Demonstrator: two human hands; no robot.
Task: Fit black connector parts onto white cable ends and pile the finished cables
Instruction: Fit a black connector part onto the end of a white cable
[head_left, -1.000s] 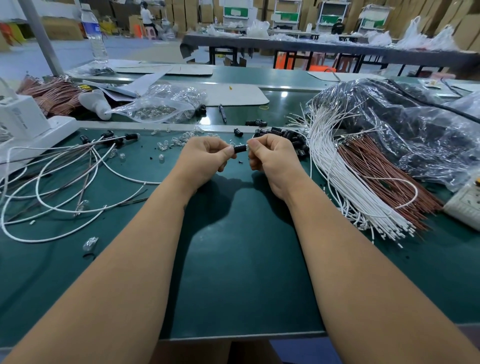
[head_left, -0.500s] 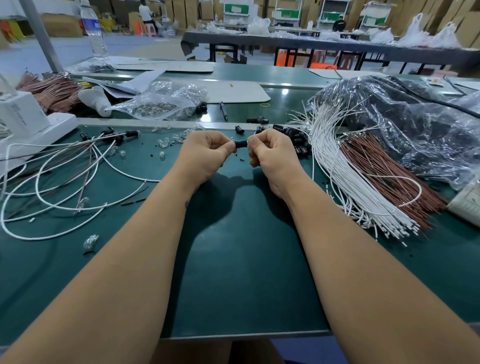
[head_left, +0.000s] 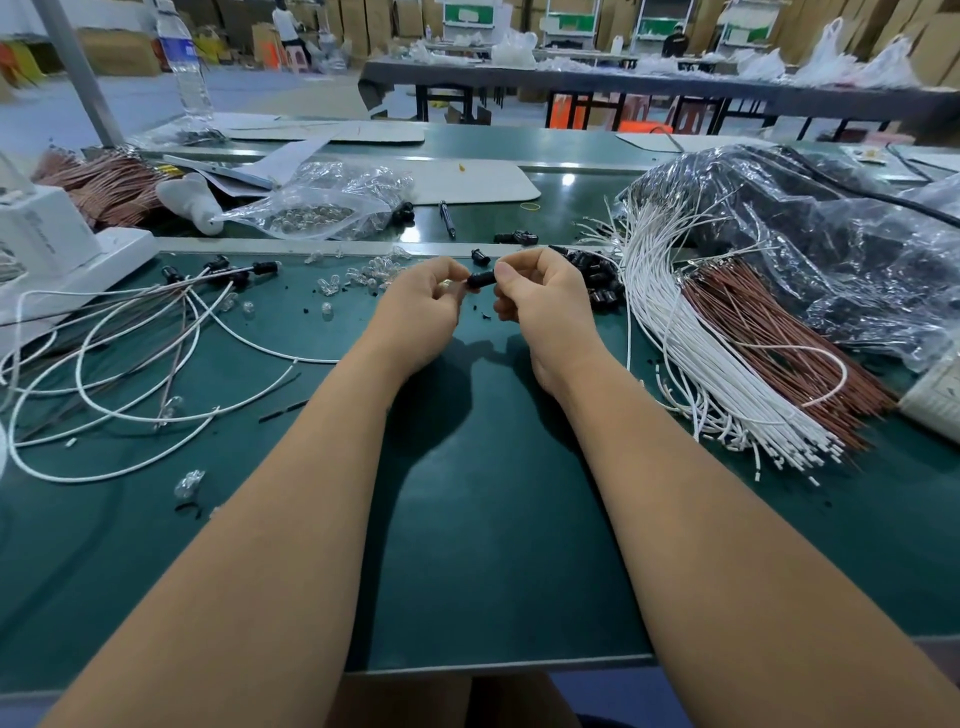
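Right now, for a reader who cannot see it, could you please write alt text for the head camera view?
Two bare hands meet over a green table: the left hand and right hand together pinch a small black connector part. Finished white cables loop at the left; a bundle of white cables lies at the right.

The table (head_left: 493, 545) has a matt green mat. Right of it, a glossy crinkled plastic bag (head_left: 831, 249) covers smooth white cables (head_left: 691, 353) and coppery brown wires (head_left: 769, 338).
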